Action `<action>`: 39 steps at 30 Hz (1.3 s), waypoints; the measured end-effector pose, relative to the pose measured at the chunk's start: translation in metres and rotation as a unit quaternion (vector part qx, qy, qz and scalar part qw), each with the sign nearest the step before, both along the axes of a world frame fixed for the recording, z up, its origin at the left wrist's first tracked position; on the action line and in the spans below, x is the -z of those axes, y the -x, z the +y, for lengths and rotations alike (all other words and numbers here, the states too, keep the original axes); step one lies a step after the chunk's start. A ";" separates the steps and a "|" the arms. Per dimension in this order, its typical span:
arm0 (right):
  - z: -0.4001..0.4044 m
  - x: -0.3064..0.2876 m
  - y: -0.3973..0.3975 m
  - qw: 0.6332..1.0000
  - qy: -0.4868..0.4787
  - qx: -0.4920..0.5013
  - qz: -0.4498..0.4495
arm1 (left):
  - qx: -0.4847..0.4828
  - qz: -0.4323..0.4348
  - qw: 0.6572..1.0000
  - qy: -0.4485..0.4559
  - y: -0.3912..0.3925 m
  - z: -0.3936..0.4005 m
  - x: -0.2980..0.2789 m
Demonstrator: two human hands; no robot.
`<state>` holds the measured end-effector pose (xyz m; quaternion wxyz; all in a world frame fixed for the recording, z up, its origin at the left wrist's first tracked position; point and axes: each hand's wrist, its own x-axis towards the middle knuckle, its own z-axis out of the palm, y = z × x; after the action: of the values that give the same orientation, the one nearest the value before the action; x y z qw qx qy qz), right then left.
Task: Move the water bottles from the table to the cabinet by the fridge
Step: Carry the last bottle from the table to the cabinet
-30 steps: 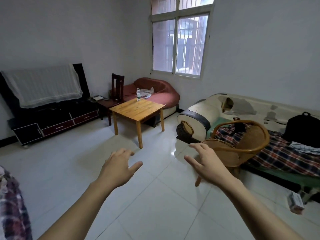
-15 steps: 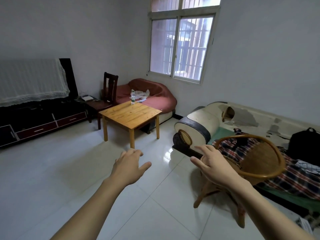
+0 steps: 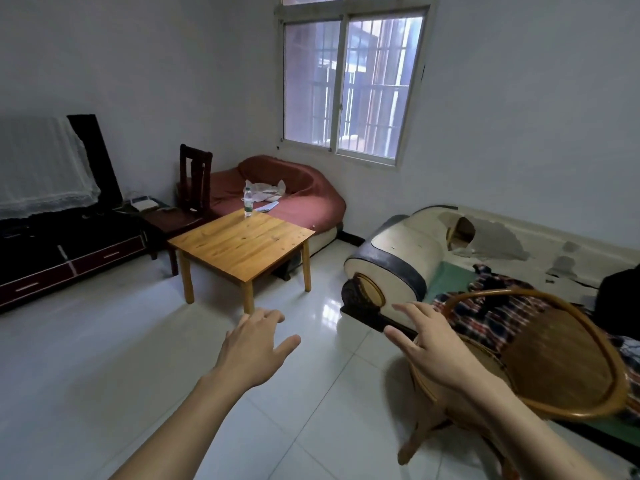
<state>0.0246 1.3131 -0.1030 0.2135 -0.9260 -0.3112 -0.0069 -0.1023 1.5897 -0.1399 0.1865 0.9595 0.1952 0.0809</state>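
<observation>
While pale glossy floor tiles (image 3: 104, 358) fill the lower half of the head view, a square wooden table (image 3: 242, 242) stands near the middle of the room on four light legs. One clear water bottle (image 3: 248, 202) with a white cap and green label stands upright at the table's far corner, well apart from both hands. Behind the table sits a dark wooden chair (image 3: 195, 178), and beside that a red couch (image 3: 294, 192) with crumpled white wrapping on its seat. A barred window (image 3: 349, 88) is set in the grey wall above the couch. Along the left wall runs a low black TV cabinet (image 3: 69, 251), with a white lace cloth (image 3: 41, 164) draped over what stands on it. On the right, a worn cream sofa (image 3: 415, 251) carries a plaid blanket (image 3: 495, 310), and a round rattan chair (image 3: 561, 355) stands just in front of it.

Both bare arms reach forward above the floor. The left hand (image 3: 252, 348) has its fingers loosely bent and its thumb out to the side, holding nothing. The right hand (image 3: 433, 341) is spread, fingers pointing left, holding nothing; it overlaps the rattan chair's rim in view, though whether it touches the rim cannot be told.
</observation>
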 end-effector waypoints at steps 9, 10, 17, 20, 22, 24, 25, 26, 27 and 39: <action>0.056 0.020 -0.185 0.998 -0.046 -0.006 0.046 | -0.012 0.007 1.000 -0.021 -0.175 0.038 -0.020; 0.060 0.018 -0.204 0.998 -0.048 -0.010 0.048 | -0.014 0.002 1.000 -0.019 -0.193 0.043 -0.024; 0.098 0.008 -0.310 0.997 -0.062 -0.028 0.037 | -0.024 -0.007 1.000 0.009 -0.296 0.081 -0.016; 0.120 0.013 -0.352 0.997 -0.053 -0.026 0.040 | -0.024 -0.005 0.999 0.027 -0.338 0.104 -0.004; 0.137 0.018 -0.382 0.998 -0.042 -0.019 0.047 | -0.021 -0.012 0.999 0.036 -0.369 0.123 0.006; 0.156 0.023 -0.411 0.998 -0.033 -0.013 0.047 | -0.019 -0.020 0.999 0.045 -0.400 0.144 0.013; 0.167 0.024 -0.425 0.999 -0.028 -0.009 0.041 | -0.016 -0.024 0.998 0.048 -0.417 0.156 0.016; 0.177 0.025 -0.441 0.999 -0.022 -0.004 0.038 | -0.013 -0.026 0.998 0.052 -0.433 0.167 0.017; 0.189 0.022 -0.456 0.999 -0.018 0.000 0.033 | -0.011 -0.030 0.998 0.056 -0.451 0.180 0.017; 0.304 0.023 -0.622 1.000 0.001 0.021 0.024 | -0.001 -0.029 0.996 0.080 -0.630 0.298 0.021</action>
<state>0.6464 1.6167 -0.1261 0.2194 -0.9324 -0.2871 0.0109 0.5279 1.8877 -0.1604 0.2681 0.9386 0.1959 0.0933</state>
